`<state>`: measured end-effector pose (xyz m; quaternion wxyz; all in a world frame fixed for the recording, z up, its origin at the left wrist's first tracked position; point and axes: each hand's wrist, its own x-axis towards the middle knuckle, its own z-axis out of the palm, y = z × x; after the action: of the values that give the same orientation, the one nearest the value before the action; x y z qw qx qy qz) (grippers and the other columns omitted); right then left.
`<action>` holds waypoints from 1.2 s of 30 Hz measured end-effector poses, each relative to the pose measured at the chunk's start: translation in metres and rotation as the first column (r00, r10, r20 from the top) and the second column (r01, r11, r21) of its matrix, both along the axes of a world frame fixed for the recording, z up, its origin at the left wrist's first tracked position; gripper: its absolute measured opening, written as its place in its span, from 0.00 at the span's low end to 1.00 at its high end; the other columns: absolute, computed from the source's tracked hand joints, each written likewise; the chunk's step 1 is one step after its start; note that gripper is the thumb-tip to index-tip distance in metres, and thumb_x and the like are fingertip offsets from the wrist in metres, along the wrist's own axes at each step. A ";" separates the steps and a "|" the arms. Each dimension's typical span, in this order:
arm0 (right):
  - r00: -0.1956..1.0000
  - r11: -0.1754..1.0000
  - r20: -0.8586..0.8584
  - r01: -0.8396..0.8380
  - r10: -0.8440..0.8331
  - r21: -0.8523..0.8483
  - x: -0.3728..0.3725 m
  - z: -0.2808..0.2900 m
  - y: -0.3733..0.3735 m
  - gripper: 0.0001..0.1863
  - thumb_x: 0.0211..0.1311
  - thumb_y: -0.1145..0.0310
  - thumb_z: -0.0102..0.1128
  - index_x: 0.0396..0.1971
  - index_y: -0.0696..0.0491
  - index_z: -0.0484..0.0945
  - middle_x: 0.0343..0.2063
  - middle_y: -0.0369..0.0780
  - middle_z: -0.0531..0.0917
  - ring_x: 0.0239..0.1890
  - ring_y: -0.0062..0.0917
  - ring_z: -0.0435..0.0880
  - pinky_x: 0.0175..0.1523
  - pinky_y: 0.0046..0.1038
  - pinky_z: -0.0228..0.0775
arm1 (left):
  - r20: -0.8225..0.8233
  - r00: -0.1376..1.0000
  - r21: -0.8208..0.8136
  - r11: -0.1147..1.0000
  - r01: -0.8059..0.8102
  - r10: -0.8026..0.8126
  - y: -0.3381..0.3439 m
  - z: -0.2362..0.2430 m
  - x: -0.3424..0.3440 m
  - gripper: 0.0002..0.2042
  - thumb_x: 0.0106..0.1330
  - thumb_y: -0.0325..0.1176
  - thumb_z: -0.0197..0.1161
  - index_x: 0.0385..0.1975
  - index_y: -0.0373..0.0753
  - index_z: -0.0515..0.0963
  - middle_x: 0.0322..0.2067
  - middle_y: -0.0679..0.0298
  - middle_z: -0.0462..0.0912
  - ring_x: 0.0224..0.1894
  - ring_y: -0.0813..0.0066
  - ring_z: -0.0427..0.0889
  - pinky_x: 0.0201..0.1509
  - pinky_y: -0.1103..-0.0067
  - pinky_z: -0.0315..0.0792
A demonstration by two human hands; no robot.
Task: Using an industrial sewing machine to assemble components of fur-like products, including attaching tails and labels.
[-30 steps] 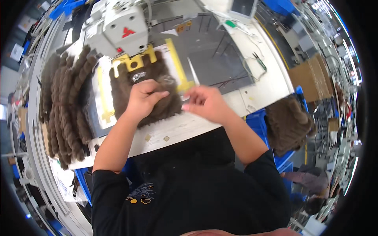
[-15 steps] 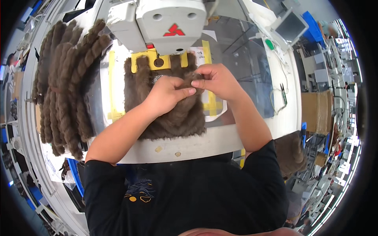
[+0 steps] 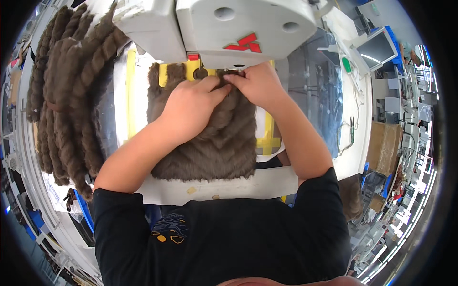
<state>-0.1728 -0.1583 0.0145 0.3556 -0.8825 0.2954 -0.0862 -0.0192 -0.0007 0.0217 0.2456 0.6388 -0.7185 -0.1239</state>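
1. Table (image 3: 162,188): white, the broadest thing here, running under everything else named below.
2. Machine (image 3: 248,35): its white head overhangs the far part of the work, hiding some of the fur's far right end.
3. Bundle (image 3: 64,100): thick brown twisted strips, gathered together, on the table's left side.
4. Fur (image 3: 207,159): the brown piece lies flat in front of the machine, its far edge by the head and its near edge close to the table's front. It should be light, soft and floppy, likely to bunch or slide rather than break; the pile probably gives a loose grip. Best hold: pinch the backing along an edge, or press the middle flat with spread fingers.
5. Left hand (image 3: 191,109): curled, thumb near the fingers, resting on the fur's upper middle. Whether any pile is caught between them I cannot tell.
6. Right hand (image 3: 258,86): thumb and forefinger drawn nearly together, seemingly nipping the fur's far right part, just below the head.
7. Plate (image 3: 190,70): yellow, partly seen between the fur's far tabs, just beyond the left hand.
8. Snips (image 3: 352,129): dark, slim, well to the right.
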 end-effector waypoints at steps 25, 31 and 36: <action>0.988 0.992 0.111 0.116 -0.110 -0.055 0.007 -0.021 -0.028 0.23 0.48 0.56 0.76 0.46 0.47 0.87 0.40 0.39 0.90 0.46 0.38 0.87 0.48 0.37 0.78 | 0.386 0.901 -0.266 0.959 -0.100 0.201 -0.017 -0.023 -0.009 0.09 0.55 0.30 0.62 0.37 0.43 0.81 0.44 0.65 0.87 0.34 0.69 0.82 0.41 0.72 0.72; 0.969 0.987 0.196 0.135 -0.149 0.084 0.009 -0.035 -0.037 0.19 0.46 0.59 0.75 0.40 0.49 0.89 0.35 0.39 0.90 0.42 0.36 0.89 0.45 0.36 0.79 | 0.419 0.887 -0.229 0.968 -0.106 0.196 -0.017 -0.017 -0.014 0.08 0.58 0.29 0.61 0.37 0.44 0.80 0.44 0.64 0.87 0.35 0.68 0.83 0.41 0.71 0.72; 0.963 0.977 0.167 0.200 -0.210 0.078 0.018 -0.038 -0.036 0.14 0.44 0.59 0.74 0.31 0.49 0.89 0.31 0.38 0.90 0.39 0.35 0.89 0.43 0.36 0.79 | 0.452 0.873 -0.228 0.970 -0.088 0.185 -0.018 -0.018 -0.017 0.07 0.60 0.29 0.60 0.37 0.44 0.80 0.46 0.63 0.87 0.38 0.68 0.85 0.41 0.71 0.73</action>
<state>-0.1552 -0.1942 -0.0230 0.3958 -0.8251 0.3552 -0.1906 -0.0359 -0.0184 0.0042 0.1353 0.6710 -0.7182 0.1249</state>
